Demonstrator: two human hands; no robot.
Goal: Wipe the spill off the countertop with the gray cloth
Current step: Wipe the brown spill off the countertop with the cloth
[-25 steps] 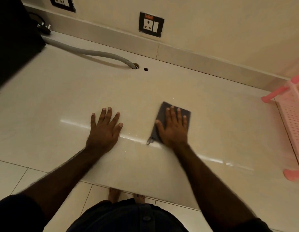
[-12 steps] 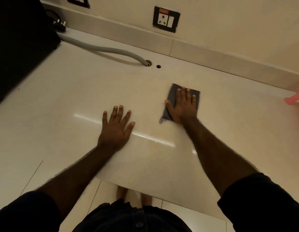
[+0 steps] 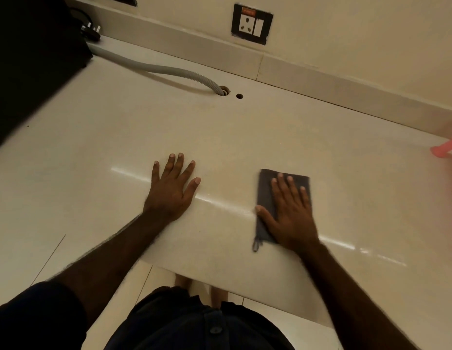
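Observation:
A folded gray cloth (image 3: 265, 193) lies flat on the cream countertop (image 3: 245, 137), right of centre and close to the front edge. My right hand (image 3: 290, 213) presses down on the cloth with fingers spread, covering most of it; a small loop of the cloth sticks out at its near corner. My left hand (image 3: 173, 188) rests palm down on the bare countertop to the left, fingers apart, holding nothing. I cannot make out a distinct spill; only a bright streak of reflected light runs across the surface.
A gray corrugated hose (image 3: 169, 72) runs from the back left into a hole (image 3: 224, 91), with a smaller hole (image 3: 239, 96) beside it. A black appliance (image 3: 30, 59) stands at the left. A wall socket (image 3: 252, 23) sits above the backsplash. A pink rack (image 3: 445, 149) pokes in at right.
My right hand has slid the cloth back toward me and to the right, from farther up the countertop to near its front edge. My left hand stays planted.

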